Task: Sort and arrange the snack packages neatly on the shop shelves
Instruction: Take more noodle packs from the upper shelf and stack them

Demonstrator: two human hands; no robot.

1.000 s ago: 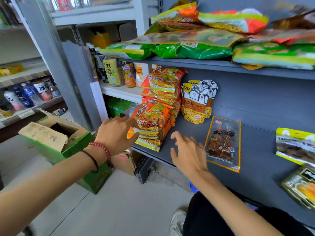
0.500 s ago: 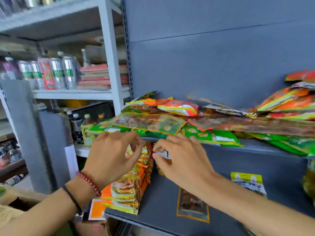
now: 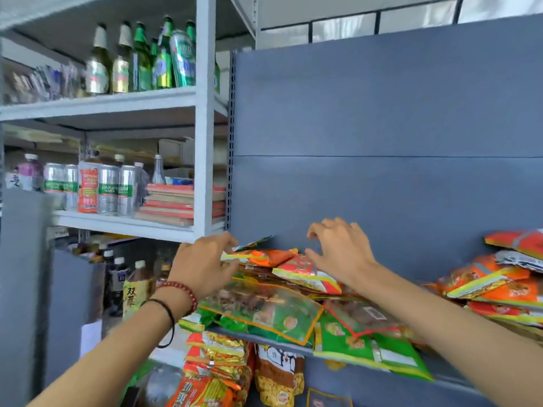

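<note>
A loose pile of snack packets covers the grey upper shelf (image 3: pixel 266 339). My left hand (image 3: pixel 201 267) pinches the left end of an orange-and-green packet (image 3: pixel 264 257) on top of the pile. My right hand (image 3: pixel 338 249) hovers with spread, bent fingers over a red packet (image 3: pixel 305 273), its thumb at the packet's far edge, holding nothing that I can see. Below them lie a clear-fronted green packet (image 3: pixel 264 311) and other green packets (image 3: pixel 352 342). On the shelf underneath stand a stack of orange packets (image 3: pixel 216 365) and a brown nut bag (image 3: pixel 279 377).
More orange packets (image 3: pixel 499 284) are heaped at the right of the upper shelf. The grey back panel (image 3: pixel 382 127) rises behind. A white rack (image 3: pixel 202 142) on the left holds green bottles (image 3: pixel 141 60), cans (image 3: pixel 108 189), flat red boxes (image 3: pixel 176 204) and tea bottles (image 3: pixel 135 292).
My view has swung up from the lower shelf to the upper one. Both hands rose from the lower packets to the top of the upper pile, and the left took hold of the orange-and-green packet.
</note>
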